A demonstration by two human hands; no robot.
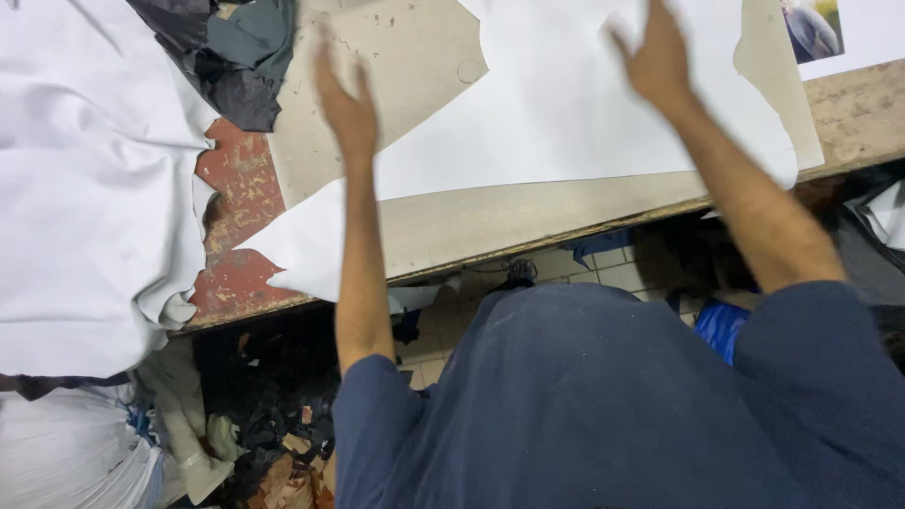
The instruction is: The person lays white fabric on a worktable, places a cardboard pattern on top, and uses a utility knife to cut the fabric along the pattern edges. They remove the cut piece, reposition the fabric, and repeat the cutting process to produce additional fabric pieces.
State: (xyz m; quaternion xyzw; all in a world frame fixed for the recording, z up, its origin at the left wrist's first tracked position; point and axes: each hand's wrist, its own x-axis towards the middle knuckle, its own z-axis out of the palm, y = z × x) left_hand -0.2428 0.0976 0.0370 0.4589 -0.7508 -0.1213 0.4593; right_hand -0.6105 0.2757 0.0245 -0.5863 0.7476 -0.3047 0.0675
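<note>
Both hands spread open, flat, gripping nothing: left hand [347,106] at upper centre-left on the beige board [415,57], beside the edge of the white sheet [547,113]; right hand [657,58] at upper right, pressing that sheet. Sheet draped across the counter [236,188], lower corner past the front edge. Likely to slide or crease if pushed unevenly; could also snag on the white pile [85,188] at left.

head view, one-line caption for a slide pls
Both hands, left hand and right hand, press flat on a white sheet on a worn table.
</note>
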